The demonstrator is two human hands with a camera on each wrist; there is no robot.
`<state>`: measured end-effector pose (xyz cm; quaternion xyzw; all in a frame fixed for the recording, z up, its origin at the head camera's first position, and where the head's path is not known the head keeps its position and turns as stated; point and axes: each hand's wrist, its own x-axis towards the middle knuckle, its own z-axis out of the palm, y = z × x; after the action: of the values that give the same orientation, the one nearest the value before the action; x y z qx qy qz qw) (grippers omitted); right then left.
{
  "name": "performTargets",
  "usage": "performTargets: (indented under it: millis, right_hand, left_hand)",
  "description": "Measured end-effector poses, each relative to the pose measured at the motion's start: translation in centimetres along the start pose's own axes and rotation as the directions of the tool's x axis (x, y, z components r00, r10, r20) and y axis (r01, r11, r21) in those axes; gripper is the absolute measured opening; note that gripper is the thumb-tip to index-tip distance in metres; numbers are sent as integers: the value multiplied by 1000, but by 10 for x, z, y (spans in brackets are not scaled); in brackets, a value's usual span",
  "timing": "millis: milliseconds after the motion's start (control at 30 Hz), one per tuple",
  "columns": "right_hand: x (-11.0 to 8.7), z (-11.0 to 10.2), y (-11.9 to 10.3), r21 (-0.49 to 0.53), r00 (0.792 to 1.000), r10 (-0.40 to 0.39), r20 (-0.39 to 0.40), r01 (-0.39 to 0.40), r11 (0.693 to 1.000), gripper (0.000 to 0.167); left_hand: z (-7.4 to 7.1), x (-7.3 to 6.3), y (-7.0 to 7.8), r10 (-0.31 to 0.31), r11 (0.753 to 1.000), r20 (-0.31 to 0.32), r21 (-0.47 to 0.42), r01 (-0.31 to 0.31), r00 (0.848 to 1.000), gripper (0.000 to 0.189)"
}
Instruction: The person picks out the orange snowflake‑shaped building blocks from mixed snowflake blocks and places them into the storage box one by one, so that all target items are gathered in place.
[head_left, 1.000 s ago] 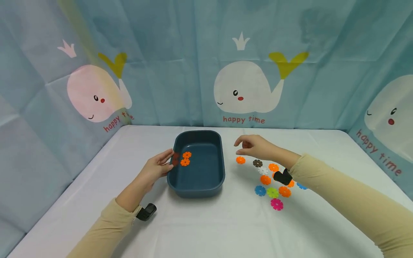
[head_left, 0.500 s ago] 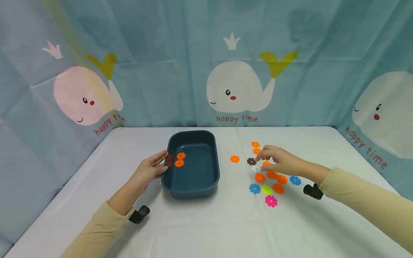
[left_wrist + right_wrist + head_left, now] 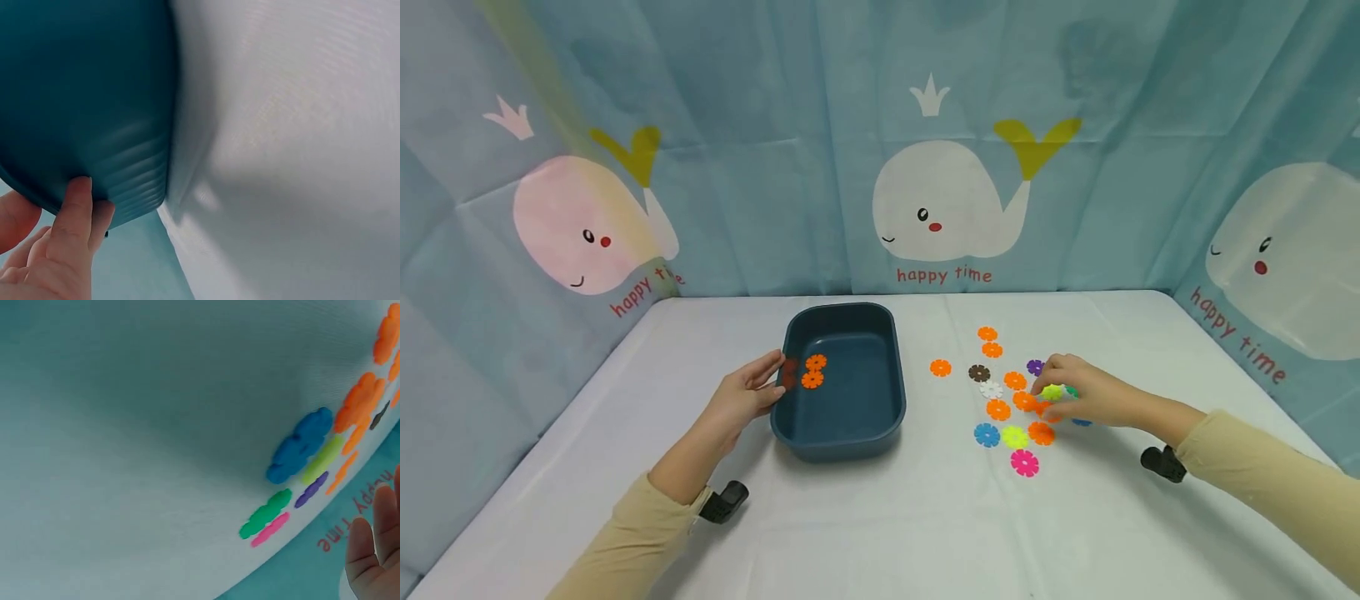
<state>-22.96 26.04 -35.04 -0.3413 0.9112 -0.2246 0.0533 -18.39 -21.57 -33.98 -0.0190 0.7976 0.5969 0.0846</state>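
Observation:
My left hand (image 3: 745, 396) grips the left rim of a dark blue plastic tub (image 3: 850, 443), fingers along its outer wall in the left wrist view. Two orange flower-shaped discs (image 3: 814, 371) lie inside, and dull reddish shapes show on the wall beside them. To the right, my right hand (image 3: 1093, 393) hovers low over a group of loose discs, fingertips apart, with nothing held between them. A yellow-green disc (image 3: 1052, 392) and an orange disc (image 3: 1042, 410) show between thumb and fingers. Blue (image 3: 301, 445) and green discs (image 3: 265, 514) appear in the right wrist view.
Several more discs lie on the white tabletop (image 3: 850, 533): a brown disc (image 3: 979, 372), a white disc (image 3: 991, 390), a pink disc (image 3: 1025, 462) and a purple disc (image 3: 1035, 367) among them. Behind the table hangs a blue curtain (image 3: 760, 167) with printed whales.
My right hand has moved right and lower, from beside the tub to over the discs. My left hand stays at the tub's rim. The head view has turned slightly right.

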Motion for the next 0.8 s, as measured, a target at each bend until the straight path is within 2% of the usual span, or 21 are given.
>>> performTargets:
  millis: [167, 300, 533, 667, 800]
  right_hand:
    - [-7, 1, 9, -14, 1000, 5, -10, -5, 1000, 24]
    - [-10, 0, 15, 13, 1000, 10, -12, -10, 1000, 28]
    - [-10, 1, 26, 21, 997, 23, 72, -24, 999, 37]
    - [-8, 1, 30, 3, 995, 32, 92, -33, 999, 39]
    - [-7, 0, 31, 9, 994, 0, 108, -1, 1000, 38]
  left_hand:
    - [-1, 0, 0, 5, 1000, 7, -1, -5, 1000, 63]
    - [0, 0, -2, 4, 1000, 6, -3, -4, 1000, 62]
    - [2, 0, -1, 3, 1000, 7, 0, -3, 1000, 62]
    - [3, -1, 0, 1, 1000, 0, 5, -1, 1000, 62]
    - [3, -2, 1, -14, 1000, -14, 16, 14, 1000, 62]
